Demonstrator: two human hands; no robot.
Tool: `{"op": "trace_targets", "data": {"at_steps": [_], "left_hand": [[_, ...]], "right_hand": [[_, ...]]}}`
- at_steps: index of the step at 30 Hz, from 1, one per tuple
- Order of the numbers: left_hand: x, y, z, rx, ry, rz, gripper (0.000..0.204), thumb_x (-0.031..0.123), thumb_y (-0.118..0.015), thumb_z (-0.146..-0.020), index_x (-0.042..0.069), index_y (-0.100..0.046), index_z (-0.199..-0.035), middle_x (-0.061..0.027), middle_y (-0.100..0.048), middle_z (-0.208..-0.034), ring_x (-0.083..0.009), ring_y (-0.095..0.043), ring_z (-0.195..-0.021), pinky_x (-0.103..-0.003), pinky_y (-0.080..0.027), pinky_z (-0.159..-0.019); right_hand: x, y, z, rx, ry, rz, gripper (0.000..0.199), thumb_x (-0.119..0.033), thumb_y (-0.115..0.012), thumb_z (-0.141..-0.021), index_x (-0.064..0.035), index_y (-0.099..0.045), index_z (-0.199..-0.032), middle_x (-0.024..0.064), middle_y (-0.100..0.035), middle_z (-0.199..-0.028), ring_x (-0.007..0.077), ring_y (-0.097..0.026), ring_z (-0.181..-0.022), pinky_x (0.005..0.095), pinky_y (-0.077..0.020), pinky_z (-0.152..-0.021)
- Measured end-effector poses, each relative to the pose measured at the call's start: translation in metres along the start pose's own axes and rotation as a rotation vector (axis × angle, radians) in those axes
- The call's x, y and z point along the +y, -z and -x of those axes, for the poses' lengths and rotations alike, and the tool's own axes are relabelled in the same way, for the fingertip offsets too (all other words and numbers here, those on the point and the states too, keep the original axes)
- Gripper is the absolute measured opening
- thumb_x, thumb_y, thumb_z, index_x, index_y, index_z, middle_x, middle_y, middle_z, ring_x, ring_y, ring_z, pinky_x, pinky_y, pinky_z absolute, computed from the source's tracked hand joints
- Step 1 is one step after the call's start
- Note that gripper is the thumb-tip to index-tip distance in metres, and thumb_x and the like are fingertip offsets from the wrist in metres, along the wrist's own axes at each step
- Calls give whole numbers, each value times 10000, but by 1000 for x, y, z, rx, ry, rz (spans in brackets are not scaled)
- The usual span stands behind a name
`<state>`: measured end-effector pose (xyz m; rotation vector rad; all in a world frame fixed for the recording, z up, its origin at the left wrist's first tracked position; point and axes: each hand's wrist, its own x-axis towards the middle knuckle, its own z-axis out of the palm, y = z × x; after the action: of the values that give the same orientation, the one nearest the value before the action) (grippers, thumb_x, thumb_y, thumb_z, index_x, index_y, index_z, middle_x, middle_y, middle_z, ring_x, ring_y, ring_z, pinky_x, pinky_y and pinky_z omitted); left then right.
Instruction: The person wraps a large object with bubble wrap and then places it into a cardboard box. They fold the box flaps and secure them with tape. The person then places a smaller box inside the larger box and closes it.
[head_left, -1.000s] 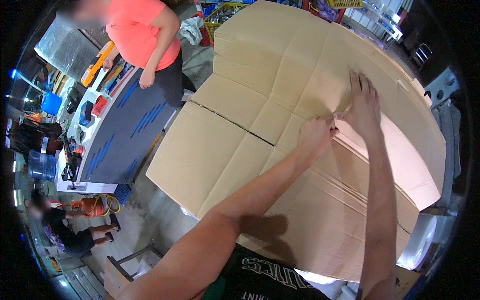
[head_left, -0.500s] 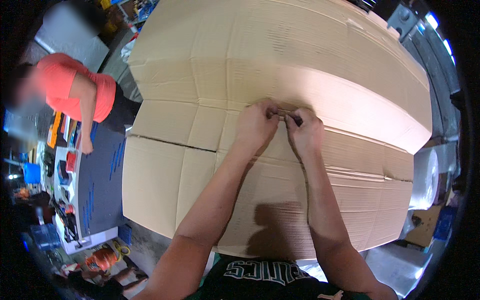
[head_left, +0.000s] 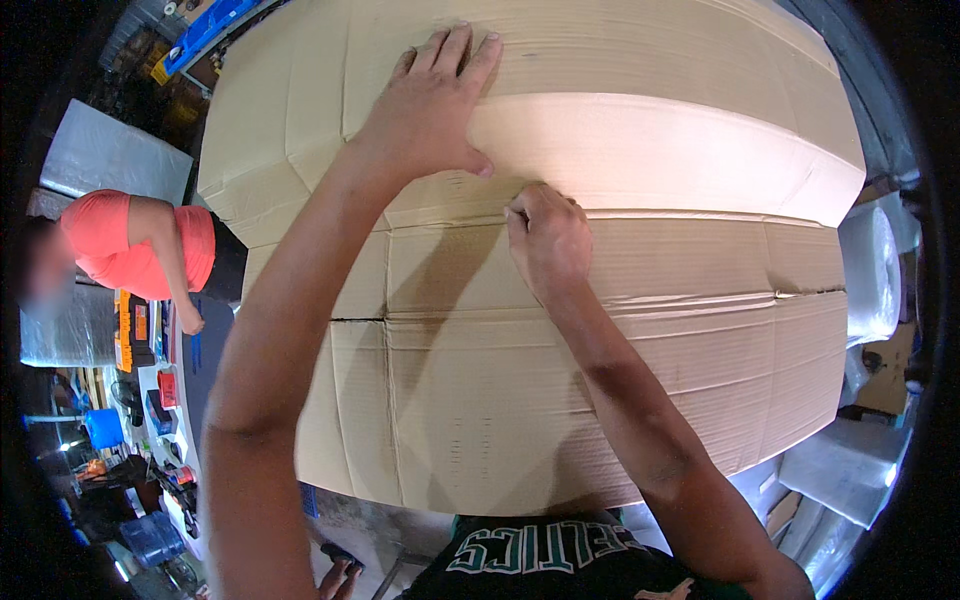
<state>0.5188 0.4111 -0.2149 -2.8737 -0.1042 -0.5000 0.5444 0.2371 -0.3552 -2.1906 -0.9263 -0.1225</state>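
A large brown cardboard sheet [head_left: 470,375], crossed by several creases and fold lines, spreads in front of me. Toward its far part, left of the middle, my left hand [head_left: 428,112] is stretched out with fingers spread, over or against the board. Nothing shows in its grasp. My right hand [head_left: 552,240] is curled closed by the long crease across the middle, its knuckles toward the far side. Whatever it may grip is hidden by the fingers. A short dark slit [head_left: 358,320] runs in from a fold on the left.
On the left a person in a coral shirt [head_left: 105,240] stands by a workbench holding a red box [head_left: 167,389] and orange-black cases [head_left: 130,330]. Plastic-wrapped bundles [head_left: 870,275] stand along the right side. A blue tray [head_left: 210,30] lies at the far left.
My hands were together at the central crease, fingers pinched. The left has let go, opened and reached away to the far left; the right remains closed near the crease. The view has shifted.
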Motion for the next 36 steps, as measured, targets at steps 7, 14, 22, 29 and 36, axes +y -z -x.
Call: {"op": "trace_targets", "data": {"at_steps": [7,14,22,29,36], "left_hand": [[-13,-17,-6,-240,70,265,1151,377,-949,-568,4,-410,-1514,-216,-492,-1519,-381,-475,-1403,-442,-380,-1186],[-7,-21,-2,-143,78,230,1058,385,-925,-583,10,-485,-1469,-226,-579,-1426,-372,-558,-1323,-447,-437,-1128],[1,-8,3,-139,100,209,864,412,-908,-587,38,-629,-1314,-205,-702,-1216,-391,-676,-1111,-459,-528,-975],[-9,-13,-6,-373,129,203,766,419,-919,-574,39,-674,-1193,-212,-729,-1082,-418,-694,-1014,-485,-542,-911],[-1,9,-17,-358,139,328,744,293,-959,-486,4,-668,-1107,-246,-733,-1035,-433,-700,-1000,-488,-548,-888]], "right_hand": [[2,-5,-2,157,89,-41,174,-116,-764,-831,-82,-594,-815,78,-651,-819,335,-652,-794,445,-526,-758],[7,-8,-5,168,83,-59,170,-88,-754,-820,-78,-585,-799,102,-633,-796,352,-641,-757,445,-529,-738],[1,-7,-4,158,34,-19,159,-113,-759,-817,-77,-604,-814,106,-661,-825,345,-657,-773,445,-540,-727],[18,-28,5,120,57,-40,129,-183,-691,-887,-68,-645,-923,104,-687,-852,324,-672,-784,432,-550,-747],[11,-30,5,-58,177,316,316,-120,-619,-858,-79,-651,-1169,116,-692,-1128,268,-693,-1042,418,-536,-901]]}}
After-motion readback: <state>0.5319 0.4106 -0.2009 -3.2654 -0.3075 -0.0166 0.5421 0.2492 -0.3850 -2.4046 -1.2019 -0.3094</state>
